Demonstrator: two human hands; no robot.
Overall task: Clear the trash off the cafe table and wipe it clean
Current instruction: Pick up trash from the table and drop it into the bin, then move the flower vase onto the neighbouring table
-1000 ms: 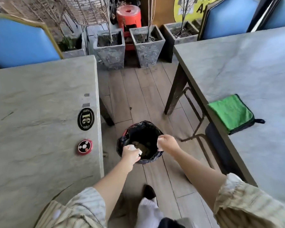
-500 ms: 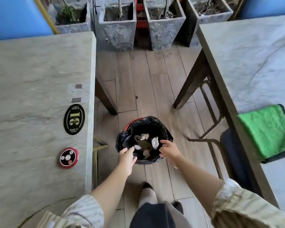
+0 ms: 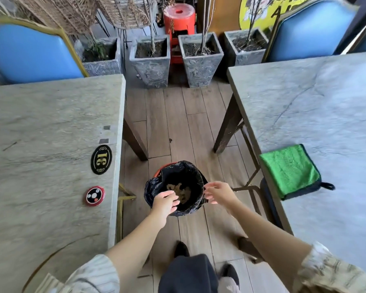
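Item: bin (image 3: 175, 187), black-lined, on the floor between two tables, brownish trash (image 3: 179, 192) inside. Our left hand (image 3: 164, 203) and right hand (image 3: 219, 192) hover above its rim, fingers loose, holding nothing. Green cloth (image 3: 290, 171) lies folded on the right table (image 3: 315, 102).

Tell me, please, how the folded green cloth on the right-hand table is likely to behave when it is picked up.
The green cloth looks like plush microfibre, so it is probably soft and floppy and will likely unfold if lifted by one corner. It seems light for its size. Its fuzzy pile should give an easy grip, and the dark hanging loop at its corner offers another hold. It overhangs the table edge slightly, so a push might slide it off.
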